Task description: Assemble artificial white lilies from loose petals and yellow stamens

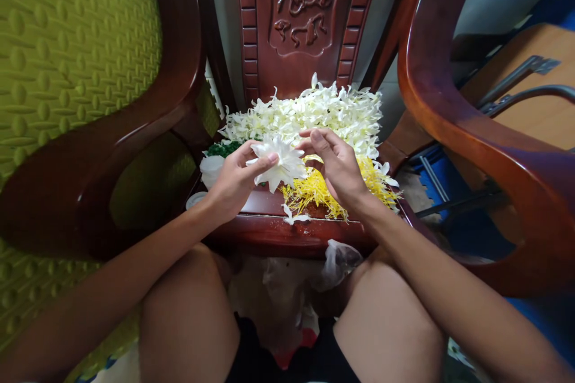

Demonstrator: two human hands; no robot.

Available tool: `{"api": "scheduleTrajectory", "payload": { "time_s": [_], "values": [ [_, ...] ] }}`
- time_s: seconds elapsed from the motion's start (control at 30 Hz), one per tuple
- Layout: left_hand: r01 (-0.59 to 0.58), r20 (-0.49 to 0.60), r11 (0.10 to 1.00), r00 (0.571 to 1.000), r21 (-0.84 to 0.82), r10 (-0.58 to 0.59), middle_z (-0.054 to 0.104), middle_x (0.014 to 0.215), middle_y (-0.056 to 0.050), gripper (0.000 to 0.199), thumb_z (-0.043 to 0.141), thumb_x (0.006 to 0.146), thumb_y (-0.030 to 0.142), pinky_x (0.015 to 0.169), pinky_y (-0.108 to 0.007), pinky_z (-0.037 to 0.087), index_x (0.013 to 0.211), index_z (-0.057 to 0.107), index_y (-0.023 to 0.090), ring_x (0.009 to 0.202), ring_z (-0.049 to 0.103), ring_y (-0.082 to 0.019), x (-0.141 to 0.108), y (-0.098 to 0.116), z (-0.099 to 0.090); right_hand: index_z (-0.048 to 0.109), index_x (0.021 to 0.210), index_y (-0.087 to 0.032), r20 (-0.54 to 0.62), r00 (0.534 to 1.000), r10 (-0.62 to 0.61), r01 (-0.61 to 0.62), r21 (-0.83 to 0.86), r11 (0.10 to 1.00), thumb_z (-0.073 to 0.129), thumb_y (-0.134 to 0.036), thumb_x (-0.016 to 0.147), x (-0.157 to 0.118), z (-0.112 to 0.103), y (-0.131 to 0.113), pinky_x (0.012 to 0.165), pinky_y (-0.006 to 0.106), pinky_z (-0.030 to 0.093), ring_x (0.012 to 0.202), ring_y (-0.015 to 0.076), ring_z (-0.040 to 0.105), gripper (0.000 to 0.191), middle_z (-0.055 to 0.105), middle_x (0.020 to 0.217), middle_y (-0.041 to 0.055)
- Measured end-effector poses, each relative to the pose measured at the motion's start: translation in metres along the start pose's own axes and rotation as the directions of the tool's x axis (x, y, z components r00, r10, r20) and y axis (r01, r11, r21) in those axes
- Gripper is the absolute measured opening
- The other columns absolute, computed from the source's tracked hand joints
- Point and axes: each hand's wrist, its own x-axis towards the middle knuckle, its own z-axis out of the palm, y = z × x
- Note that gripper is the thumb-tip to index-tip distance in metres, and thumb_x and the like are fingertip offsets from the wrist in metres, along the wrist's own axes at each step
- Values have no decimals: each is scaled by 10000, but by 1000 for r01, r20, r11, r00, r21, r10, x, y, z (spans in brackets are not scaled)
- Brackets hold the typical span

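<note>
A white many-petalled flower (279, 163) is in my left hand (237, 178), pinched at its near edge with the thumb on top. Just to the right, my right hand (336, 169) has its fingers curved and apart, pointing at the flower, and no object shows in it. Behind both hands a broad heap of white flower pieces (314, 109) covers the back of the wooden seat (287, 236). Thin yellow strands (309, 192) lie in a pile below and around my right hand. One loose white petal piece (294, 215) rests by the seat's front edge.
Dark green pieces (222, 149) and a whitish bundle (211, 170) sit left of my left hand. Curved wooden armrests (179, 102) flank the seat. Clear plastic film (341, 258) hangs at the front edge. A yellow-green textured mat (67, 42) stands at the left.
</note>
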Motion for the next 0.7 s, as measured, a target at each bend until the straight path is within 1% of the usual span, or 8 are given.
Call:
{"api": "scheduleTrajectory", "payload": {
  "time_s": [0.07,0.13,0.27,0.37,0.47,0.53,0.6,0.7],
  "values": [
    [-11,5,1000,1000,-19,11,649,788,-1,325,865,685,301,581,-233,497,831,605,171,688,609,-128,0,1,-1,704,981,-245,78,996,43,-42,-17,999,755,-537,809,0,-4,-1,686,261,536,797,133,658,343,719,902,15],
    [-17,21,999,1000,-33,18,649,786,4,333,863,687,296,587,-236,499,836,590,179,683,609,-128,1,1,-1,704,977,-232,120,992,35,-32,-25,999,827,-456,752,-1,-5,-1,708,279,549,778,134,655,341,716,856,5],
    [9,39,1000,999,-30,-7,608,724,21,306,842,713,287,594,-232,475,833,581,182,634,571,-109,0,1,0,692,982,-229,85,996,-28,26,23,999,866,-362,706,-4,-2,-1,767,290,562,807,130,652,352,696,822,-18],
    [14,44,999,999,-35,-12,605,734,16,290,829,721,288,586,-233,454,839,589,176,622,554,-105,0,2,2,690,1013,-248,90,995,-33,26,85,996,862,-369,715,-4,-1,-2,757,268,551,812,120,641,365,689,829,-27],
    [6,74,999,997,-40,-3,629,776,2,284,820,728,299,592,-239,450,857,600,175,633,564,-110,-1,3,4,689,1048,-268,128,992,20,-34,105,994,816,-420,772,-4,-1,-1,726,256,538,775,110,624,340,676,825,-31],
    [7,96,1000,995,-30,-4,625,762,4,284,820,736,313,601,-242,450,859,604,176,630,562,-110,-1,2,4,684,1058,-264,162,985,52,-69,100,993,819,-437,764,-5,0,-1,725,265,538,752,111,620,367,673,815,-31],
    [15,105,1000,994,-9,-14,606,720,15,290,823,742,335,600,-245,447,867,612,181,608,548,-109,-2,1,2,680,1051,-252,175,983,51,-69,102,992,843,-432,734,-5,1,-1,728,274,540,734,112,618,399,675,798,-32],
    [14,105,999,994,39,-18,598,685,23,288,817,758,368,608,-252,456,889,634,187,588,540,-110,-1,-3,0,684,1043,-249,160,987,32,-48,97,994,850,-432,722,-6,1,-2,693,274,531,694,109,602,405,668,757,-39]
  ]
}}
